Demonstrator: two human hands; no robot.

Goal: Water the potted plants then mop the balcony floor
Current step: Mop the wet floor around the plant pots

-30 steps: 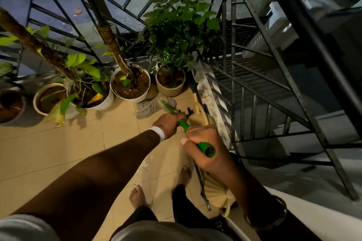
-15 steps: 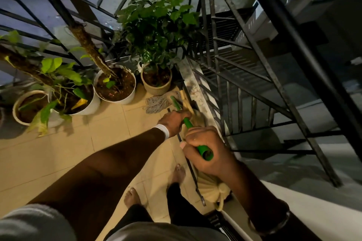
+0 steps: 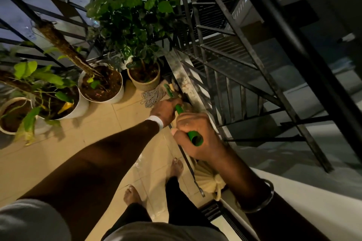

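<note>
Leftmost pot [image 3: 13,100] half beyond the left edge.

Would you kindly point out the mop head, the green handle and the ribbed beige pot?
mop head [image 3: 151,97], head view: grey strands.
green handle [image 3: 194,137], head view: near end.
ribbed beige pot [image 3: 145,84], head view: front wall.

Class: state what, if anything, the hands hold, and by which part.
Both hold the green mop handle: the right hand grips its top end, the left hand grips lower down the shaft, nearer the mop head.
</note>
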